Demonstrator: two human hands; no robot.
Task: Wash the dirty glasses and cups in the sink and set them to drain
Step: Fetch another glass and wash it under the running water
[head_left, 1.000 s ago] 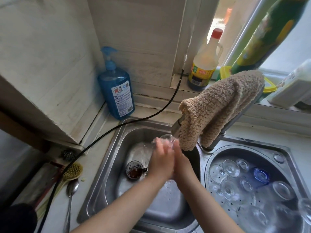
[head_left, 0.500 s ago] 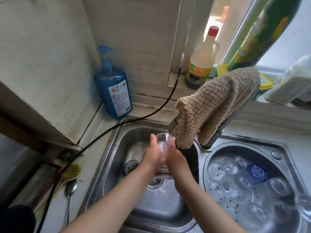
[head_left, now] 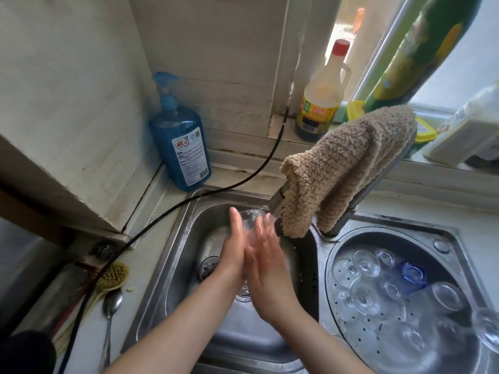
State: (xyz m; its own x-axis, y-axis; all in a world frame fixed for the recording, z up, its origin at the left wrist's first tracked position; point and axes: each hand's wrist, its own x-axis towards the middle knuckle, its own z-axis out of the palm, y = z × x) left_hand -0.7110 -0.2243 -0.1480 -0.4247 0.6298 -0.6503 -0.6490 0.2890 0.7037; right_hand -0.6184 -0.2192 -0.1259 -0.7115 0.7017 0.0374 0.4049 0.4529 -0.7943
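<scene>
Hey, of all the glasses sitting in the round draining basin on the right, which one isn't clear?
The blue glass, near the basin's far right side. All the others around it are colourless see-through glass; this one alone is tinted deep blue.

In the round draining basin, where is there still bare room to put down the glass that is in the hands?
The round basin has bare perforated floor at its near-left, between its left wall and the upturned glasses. The far and right parts are crowded with glasses and a blue cup.
</scene>
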